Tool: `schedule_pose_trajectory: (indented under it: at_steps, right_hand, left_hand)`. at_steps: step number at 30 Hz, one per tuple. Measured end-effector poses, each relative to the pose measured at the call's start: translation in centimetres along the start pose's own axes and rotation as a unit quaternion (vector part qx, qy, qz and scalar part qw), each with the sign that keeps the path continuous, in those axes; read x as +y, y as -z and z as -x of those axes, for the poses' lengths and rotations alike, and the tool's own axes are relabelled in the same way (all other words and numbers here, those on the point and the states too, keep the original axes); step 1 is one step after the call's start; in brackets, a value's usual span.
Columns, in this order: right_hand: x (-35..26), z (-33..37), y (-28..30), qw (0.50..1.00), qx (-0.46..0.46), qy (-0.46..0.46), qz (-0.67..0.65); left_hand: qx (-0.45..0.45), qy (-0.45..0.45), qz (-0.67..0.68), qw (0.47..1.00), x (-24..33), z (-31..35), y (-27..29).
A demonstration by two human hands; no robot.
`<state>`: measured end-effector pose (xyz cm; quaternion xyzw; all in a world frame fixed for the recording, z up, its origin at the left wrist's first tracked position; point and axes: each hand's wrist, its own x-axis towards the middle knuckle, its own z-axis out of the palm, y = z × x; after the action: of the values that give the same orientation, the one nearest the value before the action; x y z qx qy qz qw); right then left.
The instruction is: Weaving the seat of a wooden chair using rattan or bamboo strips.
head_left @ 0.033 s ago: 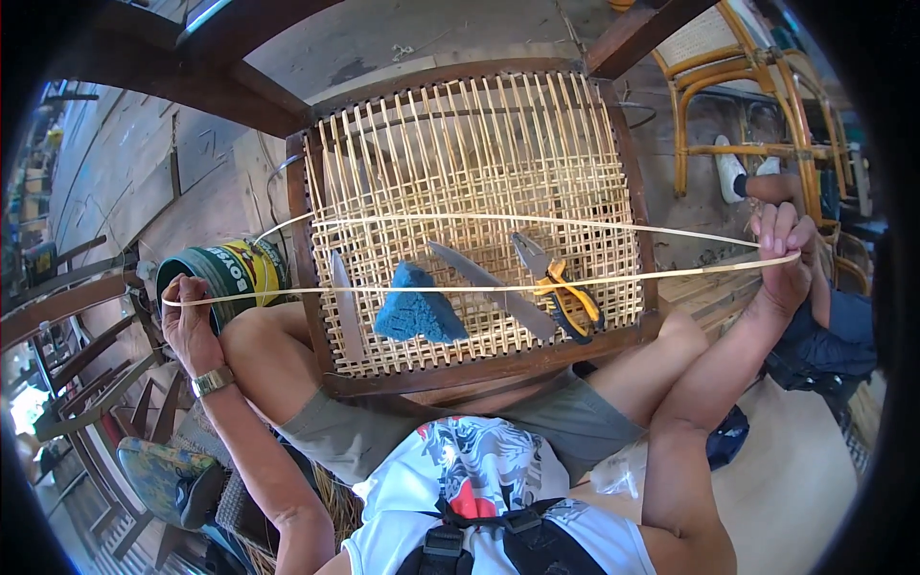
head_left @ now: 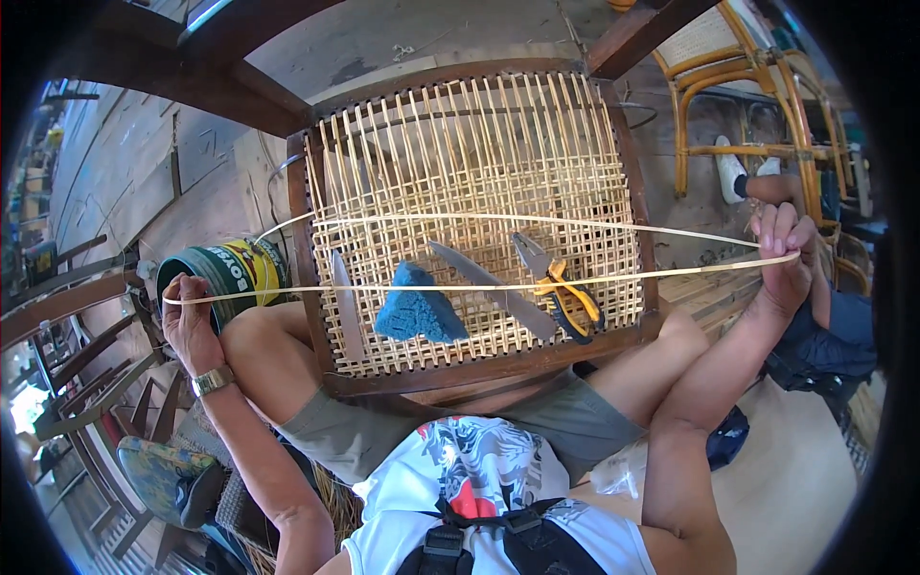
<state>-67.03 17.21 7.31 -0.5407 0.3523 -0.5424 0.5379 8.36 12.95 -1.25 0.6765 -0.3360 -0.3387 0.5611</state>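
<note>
A long pale rattan cane strip point(head_left: 431, 287) stretches between my two hands above a wooden chair seat frame point(head_left: 460, 372). My left hand point(head_left: 190, 321) pinches it at the left, and my right hand point(head_left: 788, 251) grips it at the right, where it bends back. A second run of strip crosses farther away. Woven cane point(head_left: 479, 206) fills the near part of the seat; its far part has strands running one way. On the weave lie a blue sponge point(head_left: 419, 305), a knife point(head_left: 498, 292), a narrow blade point(head_left: 347, 307) and yellow-and-black pliers point(head_left: 561, 286).
Beside my left knee stands a green and yellow bucket point(head_left: 225, 273). Dark wooden chair parts point(head_left: 211, 67) rise at the far side. A rattan chair point(head_left: 738, 86) and another person's foot point(head_left: 730, 172) are at the far right. Chair frames crowd the left.
</note>
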Motion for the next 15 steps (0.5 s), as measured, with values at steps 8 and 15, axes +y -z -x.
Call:
schedule_pose_trajectory:
  at_steps: [8,15]
  right_hand:
    - [0.02,0.05,0.45,0.999,-0.004,-0.01,0.041]
    - [0.02,0.1,0.64,0.999,-0.013,-0.012,0.049]
  left_hand:
    - [0.006,0.01,-0.004,1.0,0.03,-0.07,-0.09]
    - [0.008,0.011,0.003,1.0,0.12,0.05,-0.22]
